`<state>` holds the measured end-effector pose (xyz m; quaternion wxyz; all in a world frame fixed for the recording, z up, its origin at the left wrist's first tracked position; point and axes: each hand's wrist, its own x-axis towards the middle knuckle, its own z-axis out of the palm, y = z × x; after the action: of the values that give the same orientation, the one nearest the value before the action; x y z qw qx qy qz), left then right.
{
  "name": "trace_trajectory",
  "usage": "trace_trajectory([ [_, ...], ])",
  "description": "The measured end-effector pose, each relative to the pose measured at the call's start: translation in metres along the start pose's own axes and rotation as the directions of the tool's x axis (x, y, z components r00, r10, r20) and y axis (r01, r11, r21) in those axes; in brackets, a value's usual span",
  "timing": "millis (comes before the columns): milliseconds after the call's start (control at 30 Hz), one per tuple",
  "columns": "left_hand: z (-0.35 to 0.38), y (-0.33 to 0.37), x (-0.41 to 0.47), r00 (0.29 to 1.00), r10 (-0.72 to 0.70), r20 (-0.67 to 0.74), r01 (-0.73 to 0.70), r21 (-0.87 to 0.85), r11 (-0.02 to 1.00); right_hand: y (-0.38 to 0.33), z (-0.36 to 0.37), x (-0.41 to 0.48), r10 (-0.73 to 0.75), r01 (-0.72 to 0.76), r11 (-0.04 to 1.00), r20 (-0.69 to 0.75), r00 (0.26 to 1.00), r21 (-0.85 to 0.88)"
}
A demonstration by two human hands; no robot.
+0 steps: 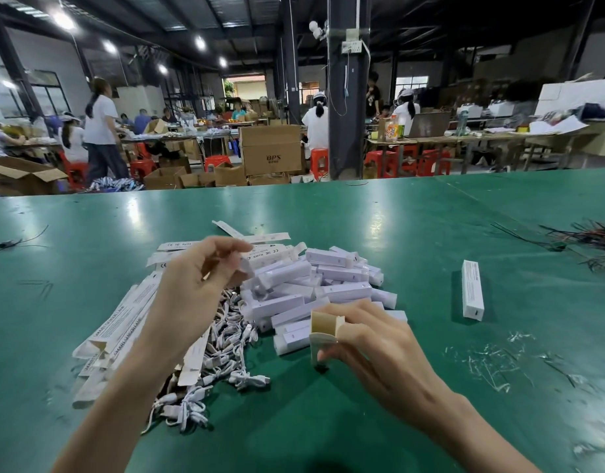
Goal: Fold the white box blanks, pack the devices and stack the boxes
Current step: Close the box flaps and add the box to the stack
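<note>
The right hand [379, 346] hides most of the open-ended box [323, 331] it holds; whether the left hand [198, 285] pinches anything is unclear (fingertips blur into the pile [314, 278] behind); the right edge cuts off the wire bundle [592, 238]; the lone box [472, 290] carries unreadably small print.

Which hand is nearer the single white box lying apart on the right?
Right. The right hand holding an open box sits just left of the single box; the left hand is farther left, by the pile of devices.
</note>
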<state>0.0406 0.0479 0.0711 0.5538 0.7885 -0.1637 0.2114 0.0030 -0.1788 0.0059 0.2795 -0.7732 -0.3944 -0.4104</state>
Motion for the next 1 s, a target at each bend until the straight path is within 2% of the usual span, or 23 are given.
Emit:
trace_trajectory([
  [67,0.002,0.031,-0.014,0.988,0.145,0.047,-0.138,-0.132,0.982,-0.002,0.001,0.001,0.001,-0.001,1.000,-0.014,1.000,0.014],
  [167,0.015,0.056,-0.033,0.957,0.265,0.121,-0.245,-0.161,0.956,-0.004,0.003,0.003,0.047,-0.044,0.998,-0.064,0.997,0.039],
  [367,0.031,0.053,-0.046,0.924,0.352,0.147,-0.368,0.101,0.924,-0.004,0.004,0.001,0.091,-0.088,0.995,-0.079,0.993,0.038],
  [500,0.030,0.052,-0.047,0.887,0.438,0.147,-0.462,0.319,0.828,-0.005,0.003,0.001,0.063,-0.062,0.998,-0.085,0.994,0.016],
  [633,0.030,0.050,-0.046,0.868,0.440,0.229,-0.496,0.394,0.774,-0.005,0.003,0.000,0.051,-0.049,0.999,-0.089,0.995,0.015],
  [800,0.028,0.045,-0.044,0.856,0.343,0.387,-0.471,0.308,0.827,-0.004,0.006,-0.001,0.041,-0.039,0.999,-0.072,0.997,0.033],
  [1000,0.025,0.044,-0.039,0.753,0.327,0.571,-0.616,0.434,0.658,-0.002,0.007,-0.003,0.057,-0.055,0.996,-0.023,0.998,0.068],
])
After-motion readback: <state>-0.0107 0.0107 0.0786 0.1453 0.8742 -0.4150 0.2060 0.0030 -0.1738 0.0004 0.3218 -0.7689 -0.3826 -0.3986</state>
